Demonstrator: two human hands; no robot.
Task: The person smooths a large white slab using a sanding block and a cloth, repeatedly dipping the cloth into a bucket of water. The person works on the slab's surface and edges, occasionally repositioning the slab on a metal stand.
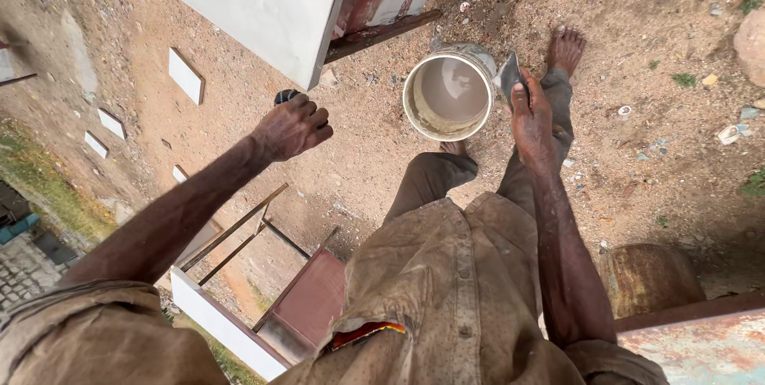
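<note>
My left hand [293,126] is stretched out over the sandy ground, fingers curled around a small dark object [285,96] whose tip shows above the knuckles. My right hand [530,114] grips a flat grey scraper blade [508,76] right beside a white bucket [414,114] of pale grey liquid. The bucket stands on the ground just in front of my legs. My bare foot [565,49] rests to the right of the bucket.
A white-painted metal panel with a rusty edge [271,2] stands ahead. A rusty metal frame [263,273] lies lower left, a rust-brown drum [649,277] lower right. White tiles [185,76] lie in the sand on the left, a stone [751,44] far right.
</note>
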